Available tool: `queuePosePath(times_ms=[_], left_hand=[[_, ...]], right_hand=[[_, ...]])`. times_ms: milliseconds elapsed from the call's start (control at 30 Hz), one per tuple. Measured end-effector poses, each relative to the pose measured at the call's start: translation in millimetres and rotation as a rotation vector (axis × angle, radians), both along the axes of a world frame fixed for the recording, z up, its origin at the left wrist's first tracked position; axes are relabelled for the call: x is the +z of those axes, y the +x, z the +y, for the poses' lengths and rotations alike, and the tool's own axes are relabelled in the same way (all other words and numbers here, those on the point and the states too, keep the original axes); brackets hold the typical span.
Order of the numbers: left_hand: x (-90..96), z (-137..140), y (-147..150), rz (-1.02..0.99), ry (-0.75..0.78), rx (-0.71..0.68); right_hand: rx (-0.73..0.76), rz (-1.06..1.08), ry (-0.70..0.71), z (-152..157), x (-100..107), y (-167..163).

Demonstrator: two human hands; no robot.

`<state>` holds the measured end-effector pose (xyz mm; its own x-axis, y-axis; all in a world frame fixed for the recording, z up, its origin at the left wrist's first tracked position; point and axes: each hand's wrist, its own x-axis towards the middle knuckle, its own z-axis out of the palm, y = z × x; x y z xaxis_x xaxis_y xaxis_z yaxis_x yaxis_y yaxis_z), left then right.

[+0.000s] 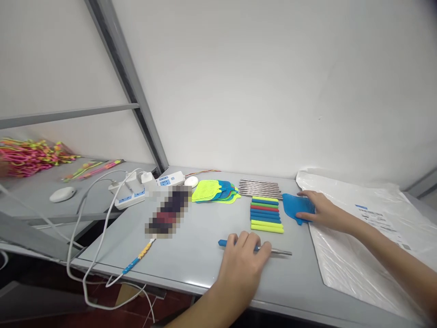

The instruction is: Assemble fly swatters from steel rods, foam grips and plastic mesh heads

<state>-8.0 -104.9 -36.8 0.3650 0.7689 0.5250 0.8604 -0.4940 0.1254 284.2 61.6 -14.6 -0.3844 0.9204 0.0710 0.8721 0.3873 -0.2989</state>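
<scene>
While the left hand point(243, 258) grips a blue tubular handle point(222, 243), apparently fitted with a silver metal rod point(284, 252), at near centre, the right hand point(321, 211) grips an unattached blue perforated paddle point(292, 207) at right, and silver metal rods point(260, 187), multicoloured tubes point(265, 214) and yellow-and-blue perforated paddles point(206, 189) lie unassembled beyond.

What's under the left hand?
Beneath the left hand runs a blue handle, its end showing at left; a metal rod emerges at right. The stretch between is partly covered; where they meet is hidden.
</scene>
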Motion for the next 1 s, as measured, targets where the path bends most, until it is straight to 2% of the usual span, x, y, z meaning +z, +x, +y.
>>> queuePosePath(times_ms=[133,233,300,400,467,500,567,633,700,800,900,1000], left_hand=[[10.2,7,-2,-0.014,0.022,0.031],[40.4,25,-3,0.045,0.004,0.068],[68.7,43,-3,0.094,-0.101,0.108],[108.7,71,-4,0.084,-0.291,0.082],[125.5,87,-9,-0.009,-0.454,-0.05],[129.7,94,-13,-0.074,-0.594,-0.15],[129.5,105,-22,-0.24,-0.987,-0.371],[120.4,112,-30,-0.463,-1.398,-0.535],[107.2,116,-34,-0.692,-1.631,-0.625],[90.1,119,-29,-0.913,-1.75,-0.688],[81.0,121,-20,-1.047,-1.73,-0.635],[76.0,120,-12,-1.087,-1.703,-0.559]], right_hand=[[0.002,-0.022,-0.028,19,-10,2],[0.015,0.0,-0.036,25,-15,6],[0.01,0.039,-0.057,28,-18,9],[-0.033,0.136,-0.084,33,-23,13],[-0.08,0.241,-0.101,34,-27,16],[-0.113,0.301,-0.113,34,-28,17],[-0.189,0.413,-0.156,33,-30,19],[-0.274,0.524,-0.226,32,-31,21],[-0.356,0.678,-0.327,31,-31,24],[-0.418,0.97,-0.49,29,-27,26],[-0.428,1.159,-0.569,25,-19,22],[-0.44,1.226,-0.585,17,-9,10]])
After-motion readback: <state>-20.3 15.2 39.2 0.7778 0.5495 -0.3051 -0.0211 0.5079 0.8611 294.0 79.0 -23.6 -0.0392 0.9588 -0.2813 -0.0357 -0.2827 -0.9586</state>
